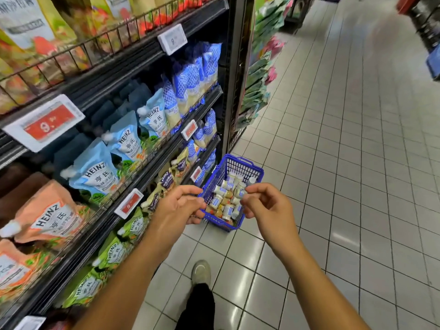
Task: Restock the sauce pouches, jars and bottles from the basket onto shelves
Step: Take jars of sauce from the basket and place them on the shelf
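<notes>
**aisle_lurker:** Shelves (142, 55) first, since they're the biggest thing here: black wire-fronted racks running down the left side, packed with sauce pouches. Light blue Heinz pouches (95, 172) sit on the middle level, an orange Heinz pouch (47, 215) just below and closer to us, green Heinz pouches (114, 253) on the level under that. Further along are blue-and-white netted-pattern pouches (197, 75). Red price tags (45, 122) clip to the rail edges.

**cartwatcher:** And the basket?

**aisle_lurker:** Small blue plastic basket (238, 166) sitting on the pale tiled floor (333, 163), right by the foot of the shelving. It's full of little jars (225, 198) with white caps, pale and mustardy contents, all jumbled together. Can't read the labels from here.

**cartwatcher:** What are the hands doing?

**aisle_lurker:** Both stretched out above the basket, apart from each other. Left hand (177, 206) is loosely curled over the basket's near left edge, fingers bent, nothing in it that I can see. Right hand (264, 202) is curled too, fingertips pinched near the jars, but I can't tell whether it's touching one. One grey shoe (201, 272) on the tiles below.
</notes>
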Demonstrator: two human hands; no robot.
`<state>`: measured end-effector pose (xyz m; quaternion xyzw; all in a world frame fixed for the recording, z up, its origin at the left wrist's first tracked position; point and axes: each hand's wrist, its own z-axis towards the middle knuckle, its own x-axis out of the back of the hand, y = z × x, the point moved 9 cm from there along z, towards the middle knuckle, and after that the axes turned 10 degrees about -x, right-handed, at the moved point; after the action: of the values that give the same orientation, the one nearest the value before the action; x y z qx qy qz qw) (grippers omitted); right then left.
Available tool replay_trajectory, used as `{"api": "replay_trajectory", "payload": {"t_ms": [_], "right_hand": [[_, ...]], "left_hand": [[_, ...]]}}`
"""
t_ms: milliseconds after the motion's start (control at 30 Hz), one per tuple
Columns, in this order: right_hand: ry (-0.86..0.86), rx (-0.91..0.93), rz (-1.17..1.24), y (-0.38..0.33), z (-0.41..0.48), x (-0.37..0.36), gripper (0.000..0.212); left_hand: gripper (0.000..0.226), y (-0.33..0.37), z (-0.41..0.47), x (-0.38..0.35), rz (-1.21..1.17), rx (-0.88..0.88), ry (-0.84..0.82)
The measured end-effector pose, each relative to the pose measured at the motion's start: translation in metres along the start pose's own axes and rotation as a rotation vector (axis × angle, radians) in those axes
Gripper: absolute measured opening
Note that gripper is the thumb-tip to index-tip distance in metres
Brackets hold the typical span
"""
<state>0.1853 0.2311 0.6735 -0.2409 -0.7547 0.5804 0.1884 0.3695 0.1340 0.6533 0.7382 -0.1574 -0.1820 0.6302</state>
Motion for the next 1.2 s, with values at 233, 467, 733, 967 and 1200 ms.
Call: {"api": "replay_trajectory", "payload": {"t_ms": [233,467,733,967,1200], "right_hand": [[0.036,-0.057,-0.012,0.0,0.076,-0.017,0.02],[0.126,-0.179,-0.018,0.021,0.12,-0.003,0.015],[0.223,-0.286,-0.008,0.062,0.157,0.04,0.016],[0.187,-0.358,-0.034,0.089,0.222,0.075,0.026],[0.077,-0.479,-0.114,0.13,0.309,0.107,0.008]], "left_hand": [[0.018,-0.022,0.082,0.008,0.008,0.073,-0.036],[0.017,-0.053,0.151,-0.005,0.103,0.148,-0.12],[0.015,-0.075,0.212,-0.051,0.069,0.223,-0.171],[0.013,-0.109,0.279,-0.09,0.099,0.296,-0.152],[0.011,-0.174,0.33,-0.115,0.125,0.445,-0.057]]}}
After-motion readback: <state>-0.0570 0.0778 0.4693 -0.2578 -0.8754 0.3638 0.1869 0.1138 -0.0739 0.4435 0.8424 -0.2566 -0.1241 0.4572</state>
